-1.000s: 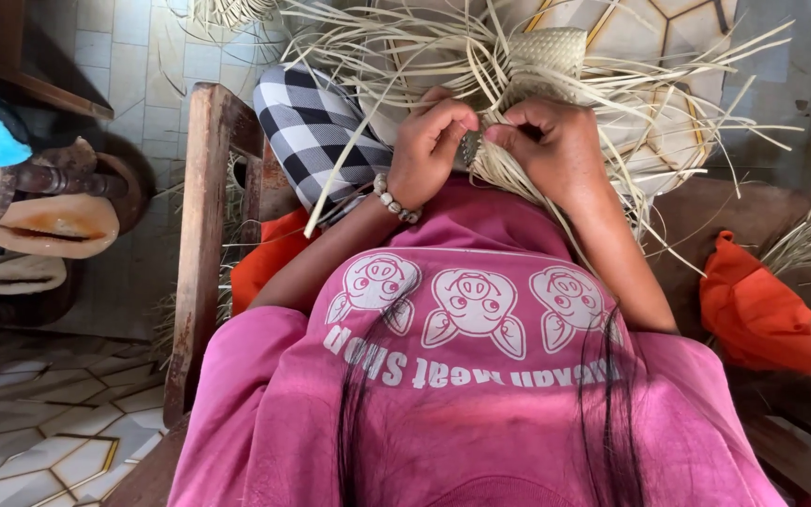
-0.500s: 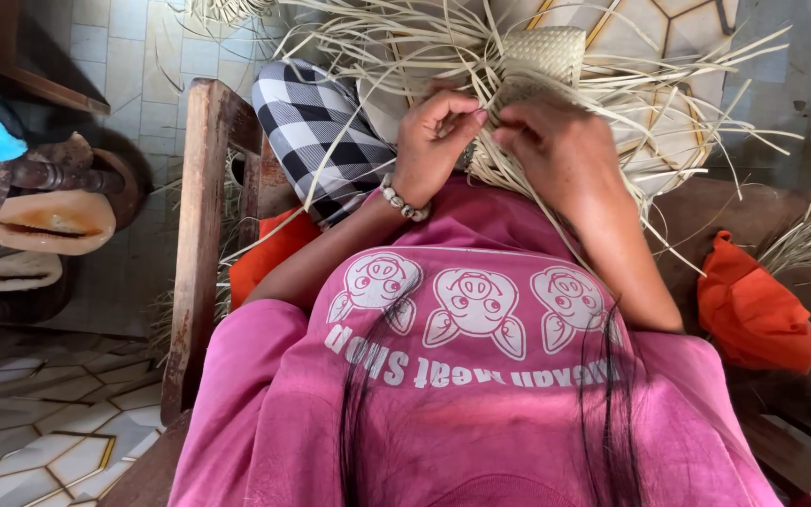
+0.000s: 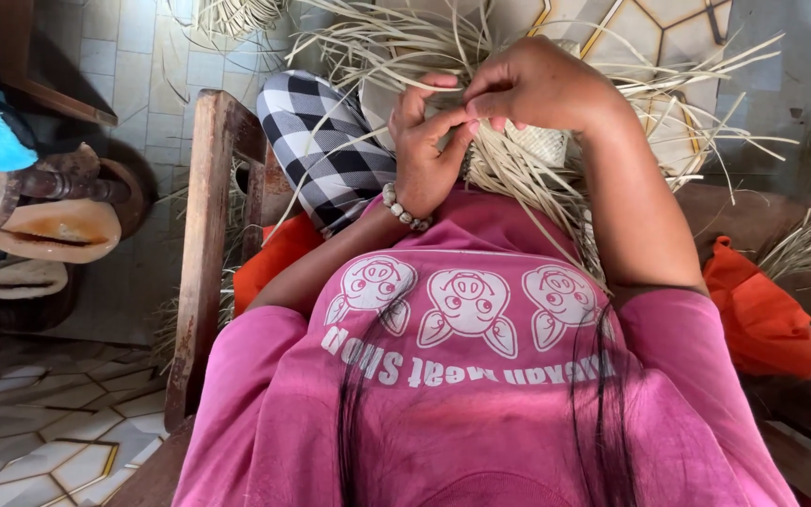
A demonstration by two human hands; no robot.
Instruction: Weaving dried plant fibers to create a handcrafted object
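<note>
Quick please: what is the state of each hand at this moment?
Left hand: closed, grip pinching pale dry straw strands of the half-woven piece.
Right hand: closed, raised, fingertips pinching one pale strand.

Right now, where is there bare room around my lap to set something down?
Bare tiled floor lies at lower left, beside the wooden chair frame. More bare tile shows past the checkered knee. The lap is crowded: left hand and right hand pinch straw strips that spread widely. An orange cloth fills the seat's right.
</note>
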